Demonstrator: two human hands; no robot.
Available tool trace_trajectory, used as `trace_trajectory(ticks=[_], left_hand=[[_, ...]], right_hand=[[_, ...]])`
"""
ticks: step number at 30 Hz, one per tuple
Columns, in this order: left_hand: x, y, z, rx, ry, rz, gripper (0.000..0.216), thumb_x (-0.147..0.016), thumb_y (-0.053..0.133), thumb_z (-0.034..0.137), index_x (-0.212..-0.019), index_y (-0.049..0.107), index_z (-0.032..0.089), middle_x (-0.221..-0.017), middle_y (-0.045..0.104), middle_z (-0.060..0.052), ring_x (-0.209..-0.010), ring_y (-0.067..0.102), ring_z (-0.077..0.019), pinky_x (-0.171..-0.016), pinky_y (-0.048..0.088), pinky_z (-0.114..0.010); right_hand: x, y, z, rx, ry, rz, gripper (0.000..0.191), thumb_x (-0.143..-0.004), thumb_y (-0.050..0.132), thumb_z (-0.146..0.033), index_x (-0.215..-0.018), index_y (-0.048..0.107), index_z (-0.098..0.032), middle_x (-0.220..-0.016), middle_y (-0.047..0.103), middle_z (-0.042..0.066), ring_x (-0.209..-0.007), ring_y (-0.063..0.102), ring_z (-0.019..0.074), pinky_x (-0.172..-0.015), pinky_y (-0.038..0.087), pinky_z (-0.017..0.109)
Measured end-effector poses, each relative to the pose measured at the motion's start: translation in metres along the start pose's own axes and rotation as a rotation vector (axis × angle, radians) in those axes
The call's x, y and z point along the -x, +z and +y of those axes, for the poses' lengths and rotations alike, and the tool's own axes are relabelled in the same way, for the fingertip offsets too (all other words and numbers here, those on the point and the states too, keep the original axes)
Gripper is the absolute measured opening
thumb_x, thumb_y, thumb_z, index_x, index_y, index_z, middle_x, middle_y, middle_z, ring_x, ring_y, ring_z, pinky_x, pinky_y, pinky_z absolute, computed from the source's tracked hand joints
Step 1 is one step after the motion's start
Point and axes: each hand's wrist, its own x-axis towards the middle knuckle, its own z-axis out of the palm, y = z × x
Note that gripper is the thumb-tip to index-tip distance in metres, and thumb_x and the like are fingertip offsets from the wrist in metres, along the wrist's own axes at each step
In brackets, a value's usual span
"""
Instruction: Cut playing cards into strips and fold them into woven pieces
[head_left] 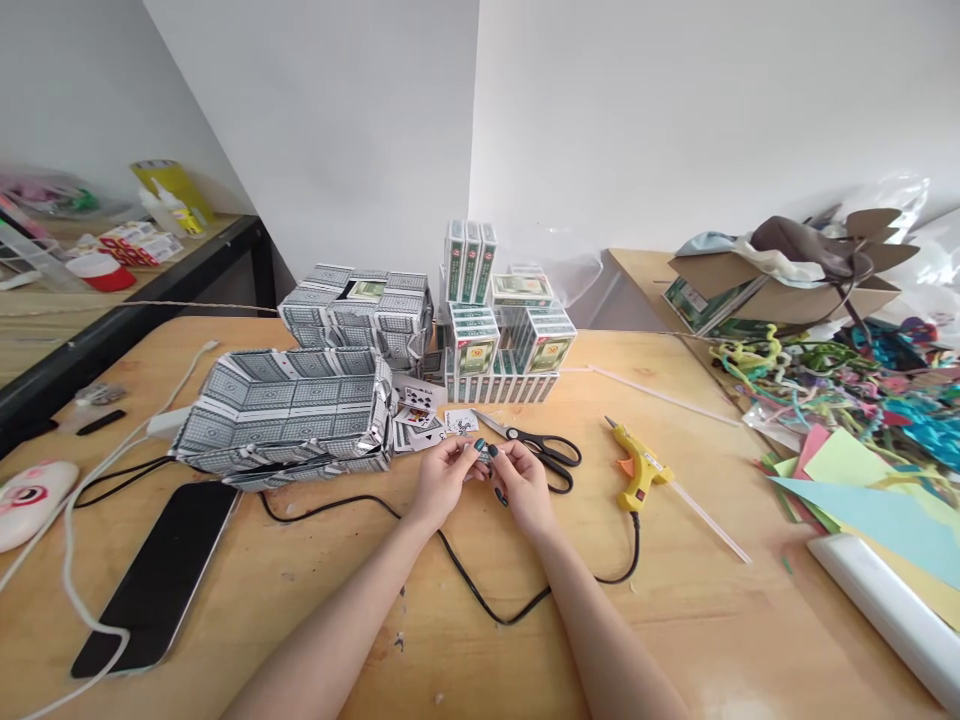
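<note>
My left hand (444,478) and my right hand (525,484) meet over the middle of the table, fingertips pinched together. Between them is a small grey-patterned piece of playing card (484,456), mostly hidden by the fingers. Just behind my right hand lie black-handled scissors (551,452). Loose playing cards (417,410) are spread beyond my left hand. To the left stands an open box shape made of folded playing cards (300,400), with a second card-built box (360,310) behind it. A yellow glue gun (639,470) rests on the table to the right.
Boxed card decks (480,350) are stacked at the back. A black cable (480,600) loops below my hands. On the left lie a phone (161,575) and a white cable (71,530). Coloured paper (862,510) and craft scraps (847,370) cover the right side.
</note>
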Motion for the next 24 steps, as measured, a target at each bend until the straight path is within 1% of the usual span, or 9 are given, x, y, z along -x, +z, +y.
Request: trace_trajectory(ticks=[7, 17, 21, 24], left_hand=[[0.0000, -0.0013, -0.0017, -0.038, 0.002, 0.006, 0.024, -0.068, 0.063, 0.033, -0.077, 0.058, 0.012, -0.057, 0.059, 0.000, -0.049, 0.055, -0.0100, -0.048, 0.048, -0.021], [0.0004, -0.0014, -0.0018, -0.053, -0.005, 0.009, 0.026, -0.067, 0.063, 0.035, -0.079, 0.058, 0.012, -0.058, 0.061, -0.001, -0.049, 0.057, -0.0111, -0.047, 0.049, -0.023], [0.0010, -0.0013, -0.0009, -0.072, 0.012, 0.005, 0.026, -0.069, 0.062, 0.036, -0.079, 0.058, 0.012, -0.056, 0.060, -0.001, -0.048, 0.056, -0.0116, -0.046, 0.049, -0.023], [0.0016, -0.0014, -0.0012, -0.085, 0.022, -0.006, 0.027, -0.069, 0.061, 0.037, -0.079, 0.057, 0.012, -0.058, 0.060, -0.001, -0.048, 0.057, -0.0116, -0.045, 0.049, -0.023]], right_hand=[[0.0001, 0.0005, 0.0013, 0.028, -0.015, 0.003, 0.028, -0.076, 0.055, -0.043, -0.073, 0.048, -0.017, -0.049, 0.045, -0.007, -0.035, 0.032, 0.0042, -0.034, 0.023, 0.017], [0.0003, 0.0012, 0.0018, 0.018, -0.014, 0.009, 0.028, -0.076, 0.055, -0.044, -0.072, 0.047, -0.017, -0.049, 0.042, -0.007, -0.036, 0.031, 0.0043, -0.035, 0.023, 0.017], [0.0011, 0.0021, 0.0001, 0.023, -0.006, 0.012, 0.029, -0.076, 0.056, -0.044, -0.071, 0.047, -0.017, -0.050, 0.042, -0.007, -0.037, 0.031, 0.0043, -0.035, 0.022, 0.018], [0.0014, 0.0026, -0.0007, 0.025, -0.006, 0.013, 0.030, -0.075, 0.056, -0.046, -0.070, 0.046, -0.018, -0.051, 0.042, -0.007, -0.037, 0.031, 0.0044, -0.035, 0.022, 0.018]])
